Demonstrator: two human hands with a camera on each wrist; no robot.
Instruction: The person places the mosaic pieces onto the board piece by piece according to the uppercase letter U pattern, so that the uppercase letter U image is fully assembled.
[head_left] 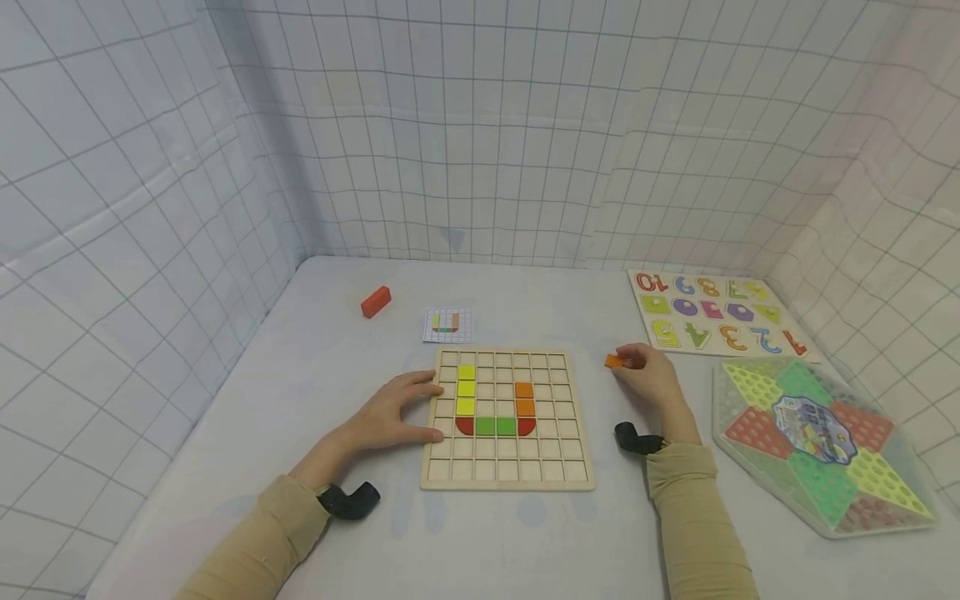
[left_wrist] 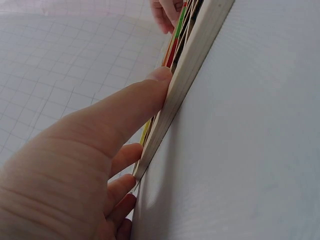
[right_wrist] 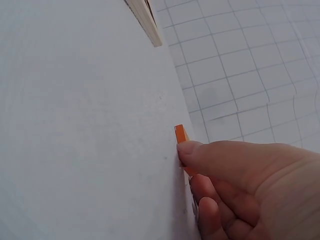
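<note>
A square wooden grid board (head_left: 551,473) lies on the white table, with yellow tiles (head_left: 466,389), green tiles (head_left: 496,427), red rounded tiles (head_left: 527,427) and orange tiles (head_left: 524,398) forming a U in its cells. My left hand (head_left: 390,414) rests at the board's left edge, its thumb and fingertips touching the rim with the fingers fairly straight. Right of the board, my right hand (head_left: 651,375) pinches a small orange tile (right_wrist: 180,134) between thumb and fingers, low over the table. Behind the board lies a pattern card (head_left: 448,325) with a printed U.
A red block (head_left: 377,302) lies at the back left. At the back right is a number puzzle board (head_left: 708,310). In front of it sits a hexagonal star-patterned game box (head_left: 821,442). Gridded white curtains (head_left: 465,133) enclose the table's back and sides.
</note>
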